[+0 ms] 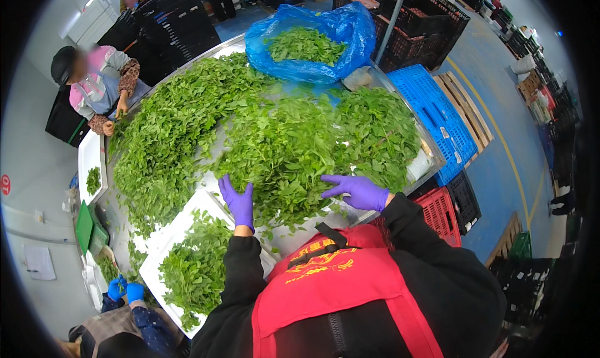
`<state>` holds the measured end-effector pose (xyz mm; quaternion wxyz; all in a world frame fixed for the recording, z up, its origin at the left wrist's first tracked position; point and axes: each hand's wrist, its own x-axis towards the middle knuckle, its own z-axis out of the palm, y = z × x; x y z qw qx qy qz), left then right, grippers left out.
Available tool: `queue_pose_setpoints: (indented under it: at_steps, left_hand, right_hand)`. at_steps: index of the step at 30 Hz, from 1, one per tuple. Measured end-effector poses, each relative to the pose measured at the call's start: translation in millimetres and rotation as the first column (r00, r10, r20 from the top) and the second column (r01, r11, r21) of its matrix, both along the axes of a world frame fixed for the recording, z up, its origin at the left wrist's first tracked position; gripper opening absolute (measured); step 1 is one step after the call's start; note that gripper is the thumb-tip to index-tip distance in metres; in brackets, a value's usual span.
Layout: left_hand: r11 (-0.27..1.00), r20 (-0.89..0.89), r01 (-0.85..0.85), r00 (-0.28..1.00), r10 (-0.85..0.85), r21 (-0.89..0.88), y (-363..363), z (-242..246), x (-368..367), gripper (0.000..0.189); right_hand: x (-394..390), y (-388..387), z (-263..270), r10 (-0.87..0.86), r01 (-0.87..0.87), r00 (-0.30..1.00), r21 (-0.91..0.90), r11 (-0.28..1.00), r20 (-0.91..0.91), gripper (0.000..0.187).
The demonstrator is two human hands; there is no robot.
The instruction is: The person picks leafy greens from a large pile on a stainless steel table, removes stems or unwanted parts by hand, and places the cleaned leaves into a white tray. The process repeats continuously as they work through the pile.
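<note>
Both of my hands wear purple gloves. My left hand point(238, 202), fingers spread, is at the near left edge of a heap of leafy green sprigs point(281, 147) on a metal table point(123, 236). At the heap's right side, my right hand point(358, 191) has its fingers apart, with the fingertips by the leaves. Neither hand shows anything gripped. Beside my left forearm, a white foam tray point(157, 283) holds more greens point(199, 264). A larger pile of sprigs point(173, 128) spreads over the table's left side.
A blue plastic bag point(262, 53) of greens stands at the far end. Blue crates point(431, 109) and a red crate point(440, 212) adjoin the table's right side. A co-worker point(103, 72) handles sprigs at the far left; another's blue-gloved hands point(126, 290) work at lower left.
</note>
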<state>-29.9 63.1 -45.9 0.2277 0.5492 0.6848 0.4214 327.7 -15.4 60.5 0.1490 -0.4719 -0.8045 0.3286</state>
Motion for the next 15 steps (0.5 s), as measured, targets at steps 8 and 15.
queue_pose_setpoints:
  at_steps: [8, 15]
  left_hand:
    - [0.985, 0.115, -0.020, 0.993, 0.000, 0.172, -37.0, 43.5, 21.6, 0.024]
    - [0.992, 0.331, 0.095, 0.936, -0.120, 0.088, -55.1, 41.2, 50.5, 0.012]
  right_hand:
    - [30.5, 2.2, -34.7, -0.683, 0.679, 0.728, -0.078, 0.730, -0.047, 0.027]
    - [9.1, 26.4, -97.6, -0.721, 0.771, 0.631, 0.129, 0.624, -0.286, 0.068]
